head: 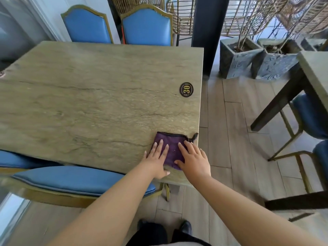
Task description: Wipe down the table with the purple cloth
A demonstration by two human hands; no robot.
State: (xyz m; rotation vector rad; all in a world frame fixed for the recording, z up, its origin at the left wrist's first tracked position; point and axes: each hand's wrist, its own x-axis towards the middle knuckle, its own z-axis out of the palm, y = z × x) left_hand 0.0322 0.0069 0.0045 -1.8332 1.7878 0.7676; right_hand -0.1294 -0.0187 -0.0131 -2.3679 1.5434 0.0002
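- Where the bench (pixel 99 96) meets its near right corner, I see the purple cloth (pixel 173 148) lying flat.
- Left hand (pixel 156 159): grip spread, fingers straight, pressing on the cloth's left part.
- Right hand (pixel 194 158): grip spread, flat on its right part.
- Badge marked 30 (pixel 186 89) sits beyond, near the right edge.

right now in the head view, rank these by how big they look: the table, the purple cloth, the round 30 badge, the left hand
1. table
2. purple cloth and left hand: look about alike, and the hands hide part of the cloth, so no ranking
3. round 30 badge
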